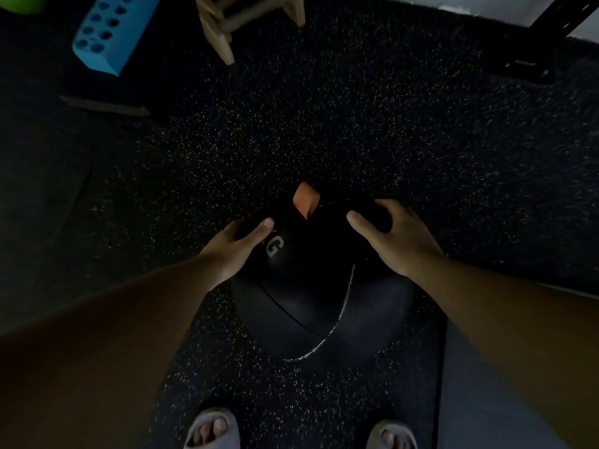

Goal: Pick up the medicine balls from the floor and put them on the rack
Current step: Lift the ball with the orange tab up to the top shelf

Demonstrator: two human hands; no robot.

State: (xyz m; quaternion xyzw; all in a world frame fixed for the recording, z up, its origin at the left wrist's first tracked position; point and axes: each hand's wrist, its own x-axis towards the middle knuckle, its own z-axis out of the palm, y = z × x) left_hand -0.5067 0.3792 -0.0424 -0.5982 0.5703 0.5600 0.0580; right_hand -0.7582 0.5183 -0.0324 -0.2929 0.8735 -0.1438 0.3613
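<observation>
A black medicine ball (321, 286) with white stitching and grey "KG" lettering sits low over the speckled black floor, just ahead of my feet. My left hand (236, 246) lies against its upper left side, fingers spread and curved around it. My right hand (393, 236) presses on its upper right side in the same way. Both hands clasp the ball between them. Whether the ball rests on the floor or is lifted cannot be told. A black metal rack leg (551, 30) shows at the top right.
A small orange block (305, 199) lies on the floor just beyond the ball. A blue perforated block (110, 34) and a wooden stool frame (227, 24) stand at the far left and centre. A green object (19, 1) peeks in the corner. My sandalled feet (214, 431) are at the bottom.
</observation>
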